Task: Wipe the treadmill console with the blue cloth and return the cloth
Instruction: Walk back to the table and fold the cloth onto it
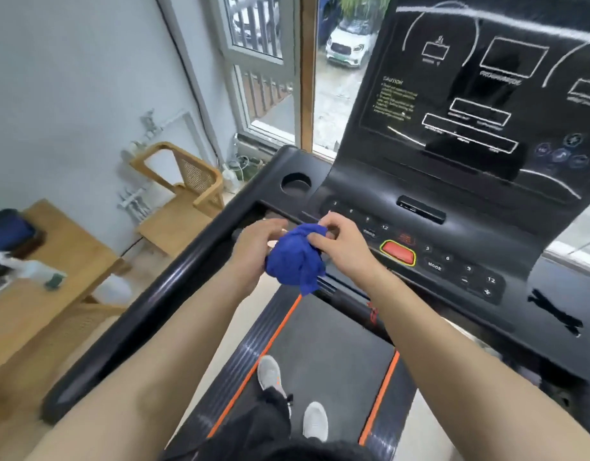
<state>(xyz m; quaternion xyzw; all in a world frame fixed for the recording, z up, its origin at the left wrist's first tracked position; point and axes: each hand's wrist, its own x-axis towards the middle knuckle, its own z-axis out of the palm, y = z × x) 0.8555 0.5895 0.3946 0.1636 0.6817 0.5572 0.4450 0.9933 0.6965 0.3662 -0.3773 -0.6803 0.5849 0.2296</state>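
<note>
The blue cloth (295, 257) is bunched into a ball between both hands, just in front of the treadmill console (453, 104). My left hand (258, 251) cups the cloth from the left. My right hand (343, 246) pinches its upper right edge with the fingertips. Both hands hover over the lower button panel (453, 261), left of the red stop button (398, 252). The console's black display panel rises behind, tilted back, with white outlines printed on it.
A black handrail (160, 294) runs down the left side. A round cup holder (296, 184) sits at the console's left corner. My feet stand on the belt (323, 347). A wooden table (37, 294) with a spray bottle (27, 266) and a wooden chair (184, 191) stand to the left.
</note>
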